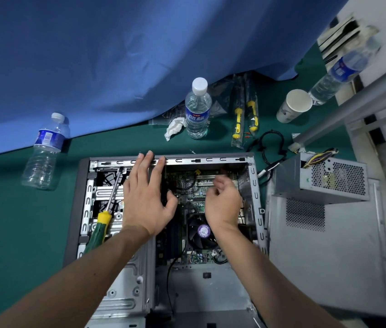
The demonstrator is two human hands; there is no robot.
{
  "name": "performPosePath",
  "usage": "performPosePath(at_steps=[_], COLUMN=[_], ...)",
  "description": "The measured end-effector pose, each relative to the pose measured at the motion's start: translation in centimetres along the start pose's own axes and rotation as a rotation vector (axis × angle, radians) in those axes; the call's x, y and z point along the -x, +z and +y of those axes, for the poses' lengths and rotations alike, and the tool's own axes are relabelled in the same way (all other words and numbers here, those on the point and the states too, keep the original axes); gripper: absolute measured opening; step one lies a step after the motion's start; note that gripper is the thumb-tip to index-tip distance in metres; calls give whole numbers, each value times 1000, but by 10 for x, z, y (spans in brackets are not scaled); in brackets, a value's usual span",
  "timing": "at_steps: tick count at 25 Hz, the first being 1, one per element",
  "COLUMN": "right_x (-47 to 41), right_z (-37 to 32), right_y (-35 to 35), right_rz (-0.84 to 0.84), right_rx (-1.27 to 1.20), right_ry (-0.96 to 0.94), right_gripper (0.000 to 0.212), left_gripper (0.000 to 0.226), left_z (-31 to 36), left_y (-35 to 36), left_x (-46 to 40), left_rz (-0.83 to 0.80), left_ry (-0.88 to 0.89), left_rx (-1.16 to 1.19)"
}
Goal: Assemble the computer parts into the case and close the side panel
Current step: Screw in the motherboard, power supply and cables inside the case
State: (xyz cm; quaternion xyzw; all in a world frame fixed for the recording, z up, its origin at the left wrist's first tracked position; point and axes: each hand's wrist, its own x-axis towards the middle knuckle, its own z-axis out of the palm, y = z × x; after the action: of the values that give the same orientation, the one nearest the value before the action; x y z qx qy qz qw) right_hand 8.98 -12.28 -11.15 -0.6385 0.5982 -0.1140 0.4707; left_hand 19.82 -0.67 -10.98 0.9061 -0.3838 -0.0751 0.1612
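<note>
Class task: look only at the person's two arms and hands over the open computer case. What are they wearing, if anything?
Nothing is worn. The left hand and right hand are bare, without gloves, rings or a watch. Both forearms are bare up to the picture's edge: no sleeve, wrist strap or cable shows on either.

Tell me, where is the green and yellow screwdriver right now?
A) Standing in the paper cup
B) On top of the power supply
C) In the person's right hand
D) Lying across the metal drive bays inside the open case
D: the green and yellow screwdriver lies untouched across the drive bays on the left side of the open computer case, beside the left hand.
</note>
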Motion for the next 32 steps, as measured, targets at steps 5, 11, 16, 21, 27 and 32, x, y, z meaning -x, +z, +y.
performPosePath(at_steps=[5,11,16,21,27,32], right_x=[-33,-72,-76,-80,-87,-87], right_z=[-27,-25,-13,-7,-1,-1], right_y=[-72,-72,-68,-65,-61,-61], right_rz=[199,-219,-27,119,174,172], right_rx=[173,330,181,174,134,121], right_ry=[-474,-332,-281,-243,-204,-188], right_gripper=[21,44,40,40,43,45], left_gripper=[71,63,33,36,40,36], left_z=[1,12,53,107,130,140], left_y=[-3,-10,15,64,106,121], left_x=[1,7,18,-25,-50,-55], left_rz=[-9,19,-186,-251,-183,-134], left_ry=[-13,48,330,-125,-396,-672], left_rx=[25,-71,-131,107,111,255])
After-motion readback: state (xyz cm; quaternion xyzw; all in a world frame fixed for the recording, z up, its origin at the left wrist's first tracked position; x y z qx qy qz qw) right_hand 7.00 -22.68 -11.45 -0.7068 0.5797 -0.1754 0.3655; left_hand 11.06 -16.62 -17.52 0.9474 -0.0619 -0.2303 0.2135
